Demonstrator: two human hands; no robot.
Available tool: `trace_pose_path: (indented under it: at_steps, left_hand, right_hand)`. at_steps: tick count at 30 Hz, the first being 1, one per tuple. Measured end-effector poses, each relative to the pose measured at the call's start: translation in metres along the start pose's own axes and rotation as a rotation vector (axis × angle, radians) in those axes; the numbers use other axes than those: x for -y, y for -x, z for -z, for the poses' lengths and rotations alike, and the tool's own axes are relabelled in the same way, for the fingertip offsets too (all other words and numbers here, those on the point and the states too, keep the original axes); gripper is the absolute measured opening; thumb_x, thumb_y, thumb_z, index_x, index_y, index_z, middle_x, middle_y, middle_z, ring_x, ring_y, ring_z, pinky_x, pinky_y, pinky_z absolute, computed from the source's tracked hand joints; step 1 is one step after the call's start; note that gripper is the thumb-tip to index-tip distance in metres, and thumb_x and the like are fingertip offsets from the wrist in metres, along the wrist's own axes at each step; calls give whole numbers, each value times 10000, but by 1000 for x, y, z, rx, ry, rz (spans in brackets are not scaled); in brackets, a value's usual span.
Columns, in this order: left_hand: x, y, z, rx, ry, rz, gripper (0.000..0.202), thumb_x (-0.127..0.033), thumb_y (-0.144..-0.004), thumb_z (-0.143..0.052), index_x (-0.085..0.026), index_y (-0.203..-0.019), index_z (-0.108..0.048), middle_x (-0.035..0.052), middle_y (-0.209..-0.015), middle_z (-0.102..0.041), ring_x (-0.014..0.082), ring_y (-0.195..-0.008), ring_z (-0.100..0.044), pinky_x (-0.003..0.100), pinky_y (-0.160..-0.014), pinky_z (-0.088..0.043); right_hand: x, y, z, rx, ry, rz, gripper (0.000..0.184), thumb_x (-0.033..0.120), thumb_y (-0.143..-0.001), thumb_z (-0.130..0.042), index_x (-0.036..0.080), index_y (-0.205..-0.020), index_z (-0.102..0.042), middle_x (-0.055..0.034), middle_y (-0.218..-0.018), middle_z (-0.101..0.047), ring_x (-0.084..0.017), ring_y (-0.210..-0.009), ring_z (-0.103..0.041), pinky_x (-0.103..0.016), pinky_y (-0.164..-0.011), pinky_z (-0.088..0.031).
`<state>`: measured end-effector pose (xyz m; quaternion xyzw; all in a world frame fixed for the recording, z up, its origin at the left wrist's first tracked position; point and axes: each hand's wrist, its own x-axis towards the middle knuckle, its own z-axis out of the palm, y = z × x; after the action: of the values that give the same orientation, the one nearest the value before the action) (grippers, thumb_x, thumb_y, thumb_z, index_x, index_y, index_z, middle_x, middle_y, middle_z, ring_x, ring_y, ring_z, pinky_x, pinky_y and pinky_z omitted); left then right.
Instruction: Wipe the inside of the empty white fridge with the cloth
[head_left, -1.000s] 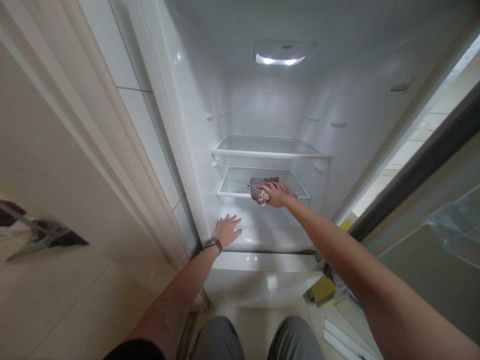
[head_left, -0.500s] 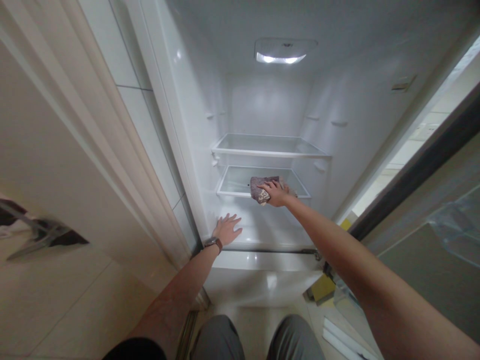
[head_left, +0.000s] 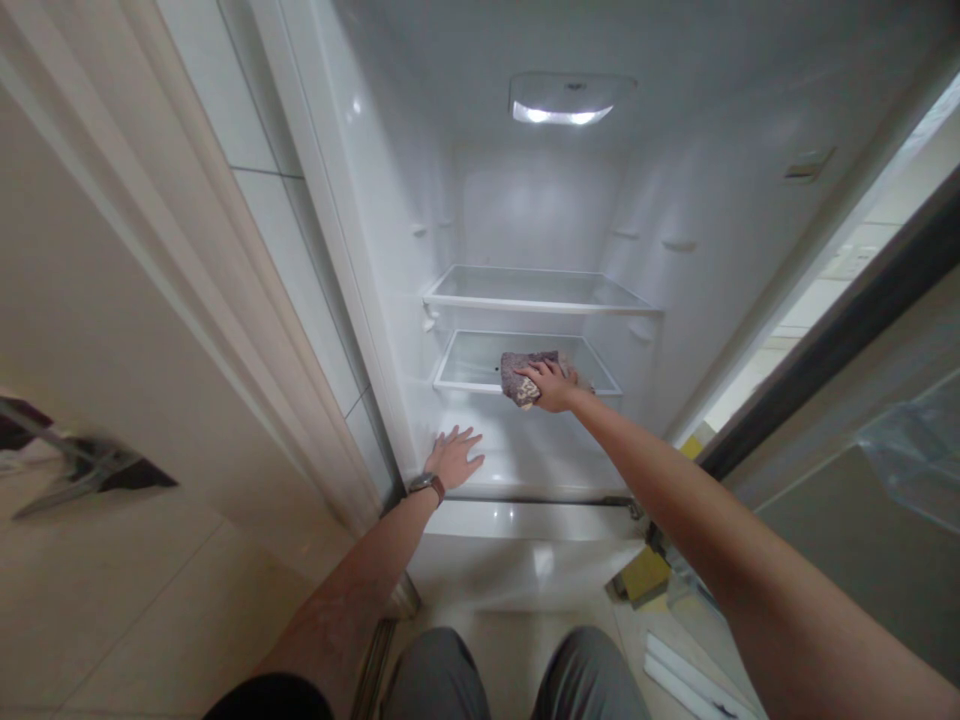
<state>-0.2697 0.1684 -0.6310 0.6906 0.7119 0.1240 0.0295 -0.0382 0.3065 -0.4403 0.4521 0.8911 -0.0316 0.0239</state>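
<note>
My right hand grips a folded grey-brown patterned cloth at the front of the lower glass shelf inside a white fridge. The fingers lie over the cloth, and the palm side is hidden. Lower down on the left, my left hand rests with spread fingers on the fridge's white floor near its front edge. It holds nothing. A dark watch sits on that wrist.
An upper glass shelf lies above the lower one. A lit lamp shines at the ceiling. The open door stands on the right, with a yellow object and white strips on the tiled floor. A beige door frame runs along the left.
</note>
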Motion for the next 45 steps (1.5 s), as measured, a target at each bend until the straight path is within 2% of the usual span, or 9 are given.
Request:
trace_pose_path:
  at_steps: [9, 15, 25, 39, 45]
  left_hand:
    - [0, 0, 0, 3, 4, -1, 598, -545, -988, -503, -355, -1555, -503, -13, -1671, -394, 321, -1583, -261, 575, -1291, -176]
    - [1, -1, -3, -7, 11, 0, 593, -535, -983, -514, -348, -1546, -518, -12, -1667, -400, 326, -1579, -268, 587, -1286, -183]
    - [-4, 3, 7, 20, 10, 9, 587, -529, -987, -516, -363, -1550, -505, -12, -1671, -395, 323, -1586, -256, 586, -1289, -179]
    - [0, 1, 0, 0, 14, -1, 600, -538, -987, -510, -350, -1557, -498, -16, -1672, -392, 318, -1589, -250, 580, -1291, -187]
    - [2, 0, -4, -7, 15, 2, 592, -535, -989, -506, -360, -1554, -502, -12, -1671, -394, 312, -1591, -244, 577, -1293, -176]
  right_hand:
    - [2, 2, 2, 3, 14, -3, 830, 491, -882, -616, 504, -1609, -217, -3, -1733, -145, -371, -1608, -129, -778, -1206, -204]
    - [0, 0, 0, -3, 8, -4, 825, 488, -886, -619, 503, -1609, -221, -14, -1735, -142, -366, -1608, -124, -788, -1206, -174]
    - [0, 0, 0, 0, 6, -3, 828, 502, -878, -626, 508, -1605, -228, -17, -1730, -150, -373, -1604, -132, -772, -1204, -200]
    - [-1, 0, -3, -26, 10, 15, 809, 415, -884, -595, 497, -1606, -239, -24, -1717, -196, -366, -1594, -169, -787, -1193, -207]
    - [-1, 0, -3, -23, 40, 17, 824, 446, -882, -607, 511, -1606, -217, -19, -1716, -193, -371, -1592, -170, -786, -1176, -246]
